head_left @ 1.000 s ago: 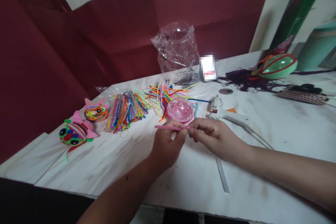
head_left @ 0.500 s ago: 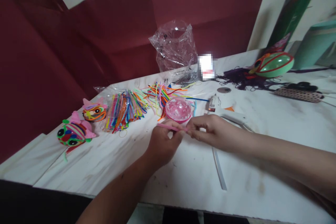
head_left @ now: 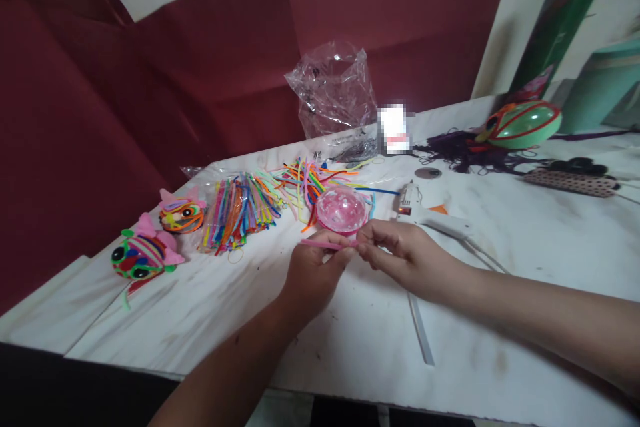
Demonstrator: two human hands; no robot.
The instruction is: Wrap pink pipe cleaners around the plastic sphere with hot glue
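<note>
Between both hands runs a pink pipe cleaner (head_left: 320,244), held level above the table. My left hand (head_left: 317,273) pinches it between thumb and fingers, with one end sticking out to the left. At its other end, my right hand (head_left: 393,250) grips it with the fingertips, close against the left thumb. Just beyond the hands sits a pink bowl-shaped half shell (head_left: 342,208), its hollow side up and whitish patches inside. A white glue gun (head_left: 410,203) lies to the right of the shell, partly behind my right hand.
Bundled pipe cleaners (head_left: 240,210) in clear plastic and loose ones (head_left: 305,177) lie behind left. Two decorated fish-like crafts (head_left: 145,253) stand at left. A clear bag (head_left: 335,97), green balloon-like craft (head_left: 530,125), dotted scissors-like item (head_left: 570,181) and grey strip (head_left: 420,330) are around.
My right hand has shifted very slightly, its fingers still at the pipe cleaner's end. The view has moved a little; otherwise the scene looks the same.
</note>
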